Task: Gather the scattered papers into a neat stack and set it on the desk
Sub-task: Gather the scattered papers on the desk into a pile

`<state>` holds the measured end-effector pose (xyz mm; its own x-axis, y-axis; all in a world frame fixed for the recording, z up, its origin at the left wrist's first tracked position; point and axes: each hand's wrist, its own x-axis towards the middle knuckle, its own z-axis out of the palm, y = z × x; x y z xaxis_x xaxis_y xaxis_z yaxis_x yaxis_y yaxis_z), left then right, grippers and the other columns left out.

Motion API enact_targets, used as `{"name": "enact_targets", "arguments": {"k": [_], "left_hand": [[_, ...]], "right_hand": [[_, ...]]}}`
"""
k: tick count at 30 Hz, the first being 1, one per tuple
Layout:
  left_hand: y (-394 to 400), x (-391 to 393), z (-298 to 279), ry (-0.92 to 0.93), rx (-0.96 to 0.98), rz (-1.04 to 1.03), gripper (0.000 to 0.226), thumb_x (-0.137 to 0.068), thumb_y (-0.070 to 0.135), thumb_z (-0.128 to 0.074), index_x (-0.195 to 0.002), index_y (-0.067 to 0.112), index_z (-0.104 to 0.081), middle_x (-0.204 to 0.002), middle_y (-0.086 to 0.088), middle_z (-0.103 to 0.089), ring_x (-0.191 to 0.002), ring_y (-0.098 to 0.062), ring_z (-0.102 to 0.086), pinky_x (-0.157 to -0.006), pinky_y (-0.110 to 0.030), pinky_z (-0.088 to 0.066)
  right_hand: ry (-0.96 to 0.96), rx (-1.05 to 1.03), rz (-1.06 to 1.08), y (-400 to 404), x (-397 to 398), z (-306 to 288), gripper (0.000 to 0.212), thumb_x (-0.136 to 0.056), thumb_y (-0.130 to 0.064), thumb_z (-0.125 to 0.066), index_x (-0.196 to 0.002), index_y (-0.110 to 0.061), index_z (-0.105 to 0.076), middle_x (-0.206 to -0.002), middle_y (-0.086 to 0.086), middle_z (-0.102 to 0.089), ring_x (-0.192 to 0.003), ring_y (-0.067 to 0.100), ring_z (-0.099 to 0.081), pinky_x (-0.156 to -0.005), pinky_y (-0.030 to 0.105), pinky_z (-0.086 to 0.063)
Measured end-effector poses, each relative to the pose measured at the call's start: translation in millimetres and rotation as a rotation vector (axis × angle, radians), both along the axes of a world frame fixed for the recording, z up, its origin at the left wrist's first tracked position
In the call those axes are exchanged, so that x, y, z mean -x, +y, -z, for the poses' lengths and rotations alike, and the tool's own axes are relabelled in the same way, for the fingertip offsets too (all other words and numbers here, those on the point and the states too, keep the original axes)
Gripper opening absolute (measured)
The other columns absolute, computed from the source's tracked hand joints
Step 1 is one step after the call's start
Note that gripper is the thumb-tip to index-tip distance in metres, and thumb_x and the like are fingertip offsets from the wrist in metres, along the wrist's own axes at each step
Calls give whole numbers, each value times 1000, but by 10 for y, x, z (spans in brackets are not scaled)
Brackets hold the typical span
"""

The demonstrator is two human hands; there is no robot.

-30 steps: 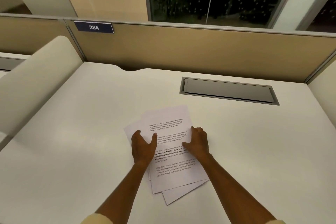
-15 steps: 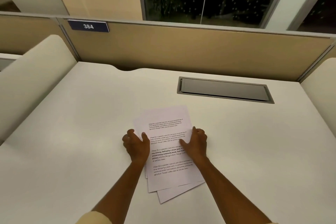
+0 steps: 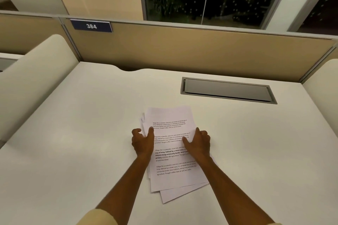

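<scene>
The papers (image 3: 173, 153) lie as a loose, uneven pile on the white bench (image 3: 73, 133), around its middle, nearer the front edge than the back. One lower sheet juts out askew at the pile's near end. The left hand (image 3: 143, 142) presses the pile's left edge, fingers curled. The right hand (image 3: 198, 144) presses the right edge, its fingers bent, thumb lying on the top sheet.

Two bare forearms, pale cream sleeves at the elbows

The left hand (image 3: 143, 142) and right hand (image 3: 198, 144) wear no gloves, rings or watch. A soft cream-yellow fabric sleeve (image 3: 98, 217) ends high on the left arm; only a sliver of matching cloth shows on the right.
</scene>
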<state>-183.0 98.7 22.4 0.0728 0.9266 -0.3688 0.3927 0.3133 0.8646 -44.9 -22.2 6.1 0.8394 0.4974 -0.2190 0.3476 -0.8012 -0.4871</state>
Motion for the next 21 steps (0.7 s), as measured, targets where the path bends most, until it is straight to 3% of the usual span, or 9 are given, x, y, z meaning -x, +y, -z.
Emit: {"name": "enact_targets", "arguments": {"k": [6,15,21], "left_hand": [[86,12,-20,-118,109,-30,47,-85,41,-68,-116,14,-45,-108,-10,-61,-87,-23,-57,-75,-32,-44],[139,-56,-169,-143,230,-51,66,-82,50,-70,-128,14,-40,-111,-7,-51,-95,-28,-57,-79,-38,-49],[155,-110,-214,-116,285,37,60,-79,52,-71,-114,14,-40,-108,-11,-60,-84,-25,-62,-68,-37,-53]], "right_hand": [[54,6,9,29,58,-22,75,-81,-56,-63,-136,-10,-42,-131,13,-49,-124,31,-45,-101,39,-42],[43,19,-14,13,113,-47,76,-80,-56,-65,-136,-11,-42,-130,13,-48,-123,30,-45,-102,37,-42],[27,16,-26,6,159,-43,73,-80,-56,-65,-133,-11,-43,-131,12,-48,-122,29,-44,-102,37,-41]]}}
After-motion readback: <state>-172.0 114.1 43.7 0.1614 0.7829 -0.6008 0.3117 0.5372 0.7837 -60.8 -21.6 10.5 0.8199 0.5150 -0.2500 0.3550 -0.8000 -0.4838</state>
